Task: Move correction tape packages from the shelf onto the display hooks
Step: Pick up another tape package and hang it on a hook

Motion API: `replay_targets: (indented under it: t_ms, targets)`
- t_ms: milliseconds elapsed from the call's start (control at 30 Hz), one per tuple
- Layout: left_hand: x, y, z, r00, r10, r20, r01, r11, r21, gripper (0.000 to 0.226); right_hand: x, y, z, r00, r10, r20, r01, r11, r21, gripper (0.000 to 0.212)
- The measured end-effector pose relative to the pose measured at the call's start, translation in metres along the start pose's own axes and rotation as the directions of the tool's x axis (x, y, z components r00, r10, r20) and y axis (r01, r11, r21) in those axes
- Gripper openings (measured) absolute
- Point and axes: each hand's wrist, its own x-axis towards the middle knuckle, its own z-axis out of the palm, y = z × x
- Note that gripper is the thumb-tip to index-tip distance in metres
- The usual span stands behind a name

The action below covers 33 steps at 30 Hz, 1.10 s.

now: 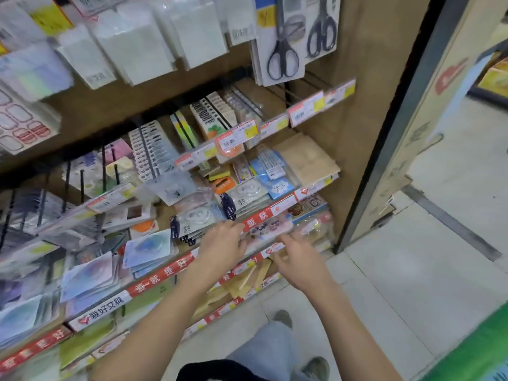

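Down at the bottom, two shoes (283,318) stood on the pale floor (412,284), with blue trouser legs (272,350) above them; two bare arms reached up from there toward the shelf (162,270) with its red and white edge strip. On the left side, the left hand (221,247) lay at the shelf edge with its fingers loosely bent, touching the front of a pile of correction tape packs (196,217); I could not tell if it pinched one, because the picture was blurry there. Just beside it, the right hand (298,258) hung in front of the shelf edge with its fingers spread and slightly curled, holding nothing that I could see. More tape packs (149,248) with blue cards lay flat farther left on the same shelf; another white pack (248,191) lay a little deeper in. Above the shelf, black hooks (145,149) stuck out from the brown back wall, hung with many small packs; yellow and red price tags (237,133) sat at their tips. Highest up, two pairs of black scissors (283,50) hung on white cards, near big white packets (137,48).
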Motion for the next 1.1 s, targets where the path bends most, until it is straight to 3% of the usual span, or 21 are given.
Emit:
replay_targets:
  t_ms: [500,667,900,1100]
  targets:
    - [0.083,0.000,0.023,0.979,-0.199,0.034,0.202,0.966,-0.160,0.039,0.145,0.032,-0.010,0.937,-0.128,0.326,0.188,0.969,-0.159,0.036]
    - [0.105,-0.012,0.025,0.960,-0.256,0.116,0.274,0.943,-0.190,0.041,0.213,0.027,-0.014,0.898,-0.232,0.374,0.325,0.922,-0.210,0.031]
    - [0.103,-0.023,0.036,0.940,-0.299,0.164,0.326,0.929,-0.174,0.046,0.288,0.023,0.000,0.838,-0.391,0.380,0.494,0.840,-0.225,0.054]
    - [0.087,-0.014,0.040,0.909,-0.374,0.184,0.409,0.885,-0.223,0.048,0.328,0.031,0.009,0.748,-0.406,0.525,0.583,0.780,-0.226,0.056]
